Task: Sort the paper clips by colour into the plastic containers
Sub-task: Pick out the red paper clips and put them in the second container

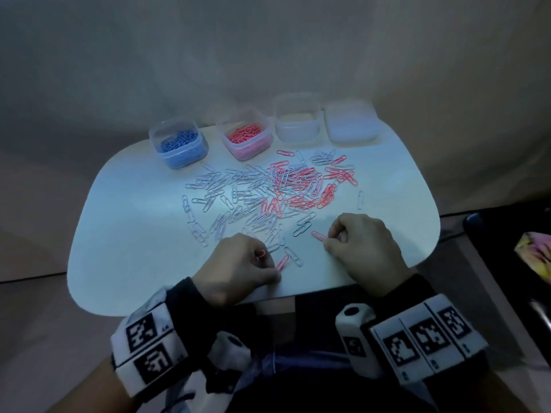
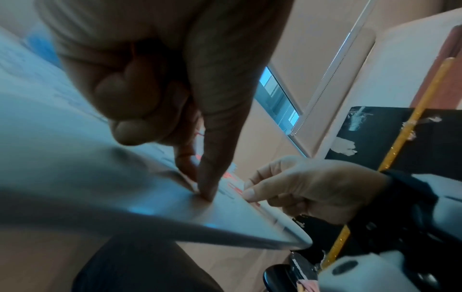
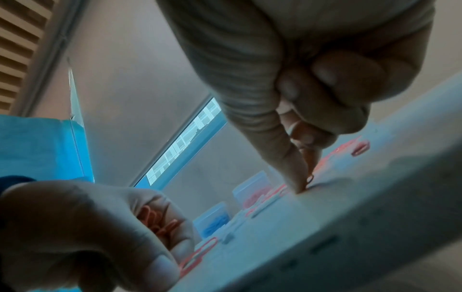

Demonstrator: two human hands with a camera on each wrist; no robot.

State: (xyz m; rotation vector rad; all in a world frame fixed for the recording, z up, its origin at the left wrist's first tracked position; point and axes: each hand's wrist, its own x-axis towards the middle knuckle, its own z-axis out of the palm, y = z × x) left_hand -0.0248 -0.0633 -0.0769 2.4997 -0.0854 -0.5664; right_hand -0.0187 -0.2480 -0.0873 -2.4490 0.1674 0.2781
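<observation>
Both of your hands are working at the near edge of the worktop (image 1: 119,228). Your left hand (image 1: 238,263) is curling its fingers round several red clips already gathered (image 3: 160,221) while its thumb is reaching for another red clip (image 1: 282,262). Your right hand (image 1: 363,242) is pinching one end of a loose red clip (image 1: 318,235) between thumb and forefinger. The mixed heap (image 1: 268,189) is lying mid-worktop, with the blue container (image 1: 179,144) and red container (image 1: 244,141) behind it and two containers (image 1: 298,123) without coloured clips. Risks, as judged: flat clips are slipping easily from fingertip pinches; hoarded clips may be spilling as your left hand opens; interlinked clips may be dragging a silver one along.
</observation>
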